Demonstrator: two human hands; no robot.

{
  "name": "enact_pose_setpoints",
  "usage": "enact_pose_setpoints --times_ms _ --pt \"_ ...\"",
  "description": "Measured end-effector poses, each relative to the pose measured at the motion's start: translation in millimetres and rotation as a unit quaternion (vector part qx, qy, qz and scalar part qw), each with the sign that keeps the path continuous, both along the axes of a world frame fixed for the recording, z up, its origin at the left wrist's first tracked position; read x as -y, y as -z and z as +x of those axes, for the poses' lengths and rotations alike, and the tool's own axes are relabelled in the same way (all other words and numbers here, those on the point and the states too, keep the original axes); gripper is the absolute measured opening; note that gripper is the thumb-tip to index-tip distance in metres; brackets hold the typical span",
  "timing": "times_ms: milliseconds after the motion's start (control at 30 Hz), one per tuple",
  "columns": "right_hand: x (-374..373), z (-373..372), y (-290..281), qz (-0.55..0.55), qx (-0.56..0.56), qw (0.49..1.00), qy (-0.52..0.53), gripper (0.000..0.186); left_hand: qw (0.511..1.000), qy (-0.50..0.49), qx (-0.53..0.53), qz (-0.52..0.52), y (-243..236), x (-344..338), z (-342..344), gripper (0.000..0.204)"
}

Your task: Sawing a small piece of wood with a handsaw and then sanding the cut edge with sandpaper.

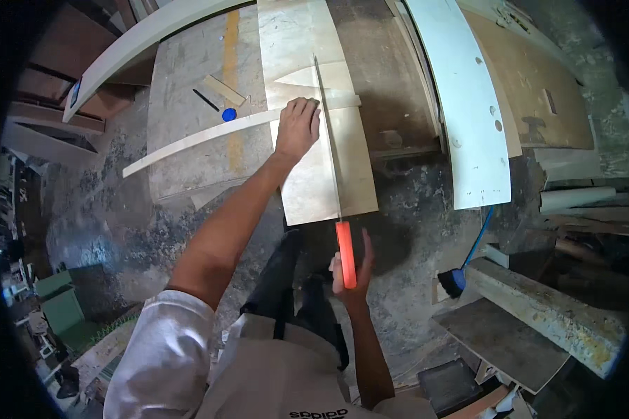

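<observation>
A pale plywood board (307,188) lies lengthwise over the worktable, its near end overhanging the edge. Across it runs a long narrow wooden strip (182,145). My left hand (298,128) rests on the strip and board, fingers curled together against the strip, just left of a saw blade (330,153). The long blade lies along the board, pointing away from me. Below the board's near edge, my right hand (349,283) grips the saw's orange handle (345,244); some fingers are hidden behind it. A pointed shape (293,79) in pale wood shows beside the blade's far end.
On the worktable (189,63) are a blue round lid (229,114), a dark pencil-like stick (205,100) and a small offcut (223,90). A white panel (479,140) stands right, a curved board (112,63) upper left. A blue-handled broom (454,279) and stacked scrap (538,314) lie lower right.
</observation>
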State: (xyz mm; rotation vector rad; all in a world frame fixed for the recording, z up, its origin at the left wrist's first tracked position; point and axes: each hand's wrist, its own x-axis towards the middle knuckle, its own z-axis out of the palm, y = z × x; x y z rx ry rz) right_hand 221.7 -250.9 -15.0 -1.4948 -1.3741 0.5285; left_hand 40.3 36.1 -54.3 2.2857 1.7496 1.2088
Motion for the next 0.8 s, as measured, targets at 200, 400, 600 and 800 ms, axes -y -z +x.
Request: enact_pose_setpoints --times_ms 200,400,600,800 --pt "-13.8 14.1 -16.0 -0.115 0.019 0.981 -0.154 0.072 0.999 -0.025 0.010 0.039 3.4 0.5 10.5 0.016" --pt "-5.4 27.6 -2.1 -0.177 -0.041 0.967 -0.178 0.077 0.999 -0.017 0.006 0.039 3.0 0.7 10.1 0.015" --pt "16.2 36.5 -17.4 -0.098 0.010 0.980 -0.175 0.075 0.999 -0.025 -0.013 0.028 6.7 2.9 7.4 0.016" --pt "-26.9 20.9 -10.3 -0.123 -0.035 0.978 -0.164 0.075 0.999 -0.021 -0.016 0.022 5.2 0.9 11.4 0.016"
